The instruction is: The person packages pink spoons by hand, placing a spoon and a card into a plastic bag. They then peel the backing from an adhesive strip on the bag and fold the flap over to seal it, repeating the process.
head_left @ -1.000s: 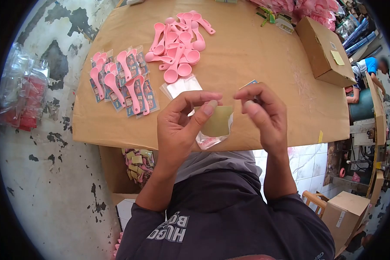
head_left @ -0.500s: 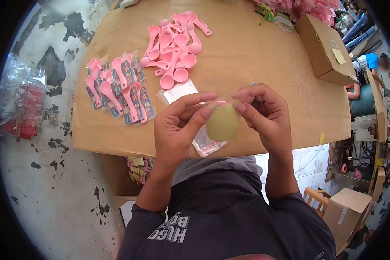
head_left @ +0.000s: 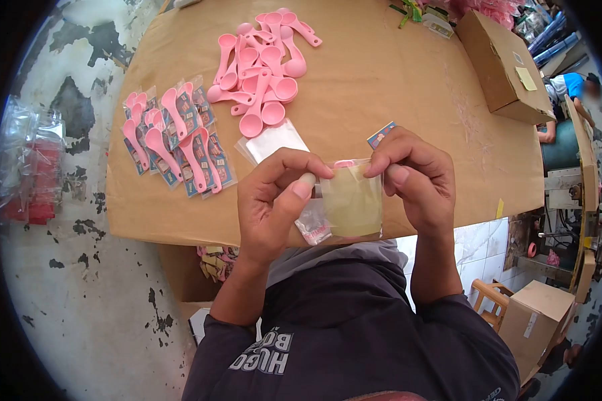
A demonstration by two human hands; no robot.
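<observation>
Between my hands hangs a clear plastic bag with a pale yellow-green, flat piece showing in it and a bit of pink at its top edge. My left hand is closed at the bag's upper left corner, thumb and index finger close together. At the upper right corner, my right hand pinches the bag. A stack of clear bags lies on the table behind my left hand, partly covered by it. Just beyond my right fingers, the corner of a blue printed card shows.
Loose pink measuring spoons are heaped on the brown-covered table. Packed spoons with blue cards lie at the left. A cardboard box stands at the right edge. Another person is beyond it at far right.
The held piece has come slightly lower and nearer my body, and clear plastic now shows around it. My right hand has shifted a little right. More of the blue card is visible.
</observation>
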